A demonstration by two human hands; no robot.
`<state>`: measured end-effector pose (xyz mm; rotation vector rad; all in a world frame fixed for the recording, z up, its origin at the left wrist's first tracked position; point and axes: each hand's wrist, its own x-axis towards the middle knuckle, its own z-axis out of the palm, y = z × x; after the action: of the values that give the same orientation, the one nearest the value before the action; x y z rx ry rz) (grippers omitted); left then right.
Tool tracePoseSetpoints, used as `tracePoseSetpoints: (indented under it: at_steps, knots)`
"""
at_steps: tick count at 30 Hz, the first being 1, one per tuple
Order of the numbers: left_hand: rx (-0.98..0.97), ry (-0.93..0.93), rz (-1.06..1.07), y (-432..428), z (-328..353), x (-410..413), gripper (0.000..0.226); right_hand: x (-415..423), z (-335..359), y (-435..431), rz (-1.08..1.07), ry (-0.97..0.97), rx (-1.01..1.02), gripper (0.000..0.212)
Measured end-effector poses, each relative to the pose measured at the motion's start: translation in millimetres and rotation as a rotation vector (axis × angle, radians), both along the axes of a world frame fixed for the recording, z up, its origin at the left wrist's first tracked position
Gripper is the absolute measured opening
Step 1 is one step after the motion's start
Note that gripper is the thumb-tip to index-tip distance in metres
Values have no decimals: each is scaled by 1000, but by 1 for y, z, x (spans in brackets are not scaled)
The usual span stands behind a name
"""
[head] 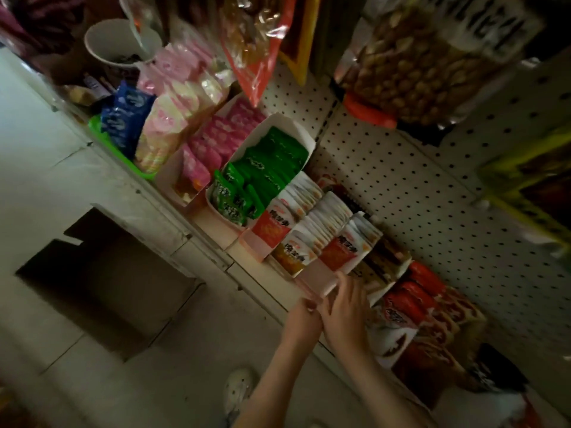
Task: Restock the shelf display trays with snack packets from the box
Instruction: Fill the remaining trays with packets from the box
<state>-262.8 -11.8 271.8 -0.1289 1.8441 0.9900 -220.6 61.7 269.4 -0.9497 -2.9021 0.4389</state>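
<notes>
Pink card tray (309,274): right hand (346,310) fingers (342,278) lie straight on its lip; left hand (304,316) curls alongside, hold unclear. Packets (336,251) stand just beyond, box (102,282) well leftward. Person should square gently, keeping rows upright.

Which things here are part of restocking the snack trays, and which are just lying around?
Part of the job:
cardboard box on the floor
display tray of white-and-orange packets
left hand and right hand, both at the tray's front edge

Just lying about:
white bowl
hanging bag of nuts
shoe
</notes>
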Motion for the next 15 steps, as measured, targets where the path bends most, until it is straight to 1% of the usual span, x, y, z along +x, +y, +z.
tracePoseSetpoints:
  at_steps: [1,4,5,8,9,13,15]
  knots:
    - [-6,-26,-14,4,-4,9,26,15,0,3,-11,25,-7,59]
    - [-14,-96,-32,19,-12,44,21,64,0,15,-65,7,-61,38]
    - [-20,-112,-35,24,-12,55,20,82,0,19,-76,5,-62,37]
    - [-27,-105,-96,37,-7,86,19,124,6,35,-141,-86,-73,41]
    - [-24,-103,-110,43,-5,98,22,139,8,42,-155,-104,-86,41]
    - [-4,-124,-116,62,1,141,47,192,12,66,-146,-182,-147,40]
    - [-38,-83,-139,68,0,156,44,211,14,74,-132,-197,-172,41]
